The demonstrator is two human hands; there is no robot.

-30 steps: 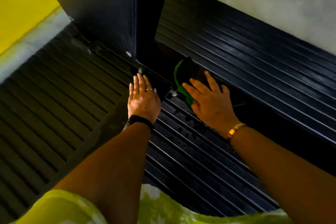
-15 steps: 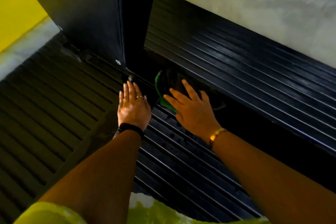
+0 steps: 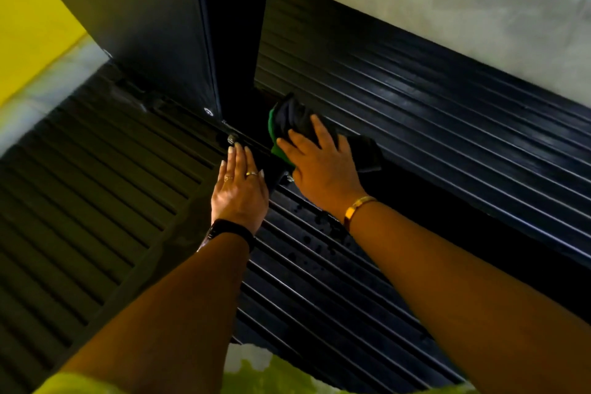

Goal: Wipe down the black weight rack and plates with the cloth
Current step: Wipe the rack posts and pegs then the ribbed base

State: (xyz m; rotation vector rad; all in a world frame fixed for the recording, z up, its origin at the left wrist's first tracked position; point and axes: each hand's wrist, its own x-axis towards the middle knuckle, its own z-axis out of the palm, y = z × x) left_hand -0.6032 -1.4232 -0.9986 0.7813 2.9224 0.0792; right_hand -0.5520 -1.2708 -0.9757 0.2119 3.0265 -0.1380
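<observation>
Cloth [image 3: 289,125], one, green and dark, under flat right hand [image 3: 319,166], left hand [image 3: 240,189] flat on rack [image 3: 153,29], two rings [image 3: 251,173]

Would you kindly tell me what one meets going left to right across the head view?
Yellow surface → left hand → right hand, pressing the cloth → pale grey surface.

Dim, warm-tinted light. Faint sheen streaks the ribbed mat [image 3: 415,125]; the rack [image 3: 243,41] sinks into deep shadow. Corners look soft.
</observation>
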